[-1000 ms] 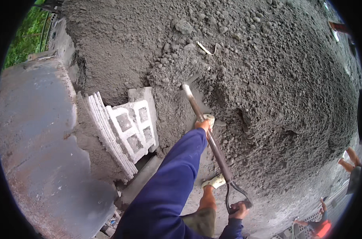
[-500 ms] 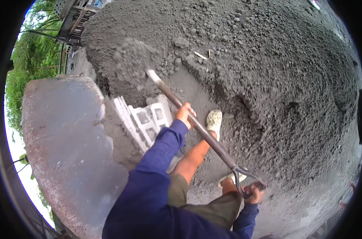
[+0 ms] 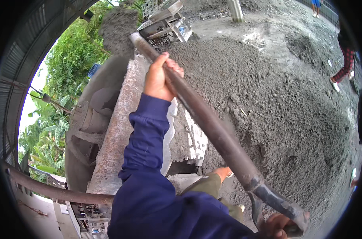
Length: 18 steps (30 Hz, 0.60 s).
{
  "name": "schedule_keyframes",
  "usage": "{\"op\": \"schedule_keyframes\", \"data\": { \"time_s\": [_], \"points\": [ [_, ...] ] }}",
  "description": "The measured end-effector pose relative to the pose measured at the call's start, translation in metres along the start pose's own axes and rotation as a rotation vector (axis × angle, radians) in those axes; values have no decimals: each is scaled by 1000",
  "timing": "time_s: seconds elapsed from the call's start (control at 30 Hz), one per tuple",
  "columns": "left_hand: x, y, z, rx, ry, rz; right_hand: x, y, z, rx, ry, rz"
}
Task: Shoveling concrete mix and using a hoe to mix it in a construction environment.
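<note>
My left hand (image 3: 160,77) is wrapped round the upper shaft of a shovel (image 3: 218,133). At the lower right my right hand (image 3: 278,226) is closed on the grip at the shovel's handle end, partly hidden by it. A heap of damp grey sand mix (image 3: 118,30) rides on the far end and covers the blade, blurred by motion. That load is raised at the upper left, near a large metal mixer drum (image 3: 73,167) with paddle-like parts inside. A rusty sheet-metal chute (image 3: 116,127) runs beside my left forearm.
A broad pile of grey sand mix (image 3: 292,127) spreads to the right. Pale hollow blocks (image 3: 196,139) stand by the chute. Another person (image 3: 343,65) is at the far right edge. A wooden bench (image 3: 173,26) is at the back; a rusty pipe (image 3: 61,191) crosses the lower left.
The loaded shovel has risen from low over the ground to high at the upper left, toward the drum. Both hands have kept hold of it, and my view has tilted up.
</note>
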<state>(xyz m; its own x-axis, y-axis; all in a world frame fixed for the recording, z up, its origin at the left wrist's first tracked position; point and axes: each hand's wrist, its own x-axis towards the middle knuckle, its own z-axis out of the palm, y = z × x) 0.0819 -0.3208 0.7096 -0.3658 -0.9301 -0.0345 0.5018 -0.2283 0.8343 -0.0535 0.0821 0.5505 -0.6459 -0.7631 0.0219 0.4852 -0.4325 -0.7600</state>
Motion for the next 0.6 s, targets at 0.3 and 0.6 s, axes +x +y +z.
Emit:
{"op": "schedule_keyframes", "data": {
  "time_s": [0.3,0.6],
  "points": [
    [-67,9,-75,-338,199,92,20,-94,10,-1169,-207,-442],
    [-31,-155,-50,275,297,-19,-61,96,-66,225,472,389]
  ]
}}
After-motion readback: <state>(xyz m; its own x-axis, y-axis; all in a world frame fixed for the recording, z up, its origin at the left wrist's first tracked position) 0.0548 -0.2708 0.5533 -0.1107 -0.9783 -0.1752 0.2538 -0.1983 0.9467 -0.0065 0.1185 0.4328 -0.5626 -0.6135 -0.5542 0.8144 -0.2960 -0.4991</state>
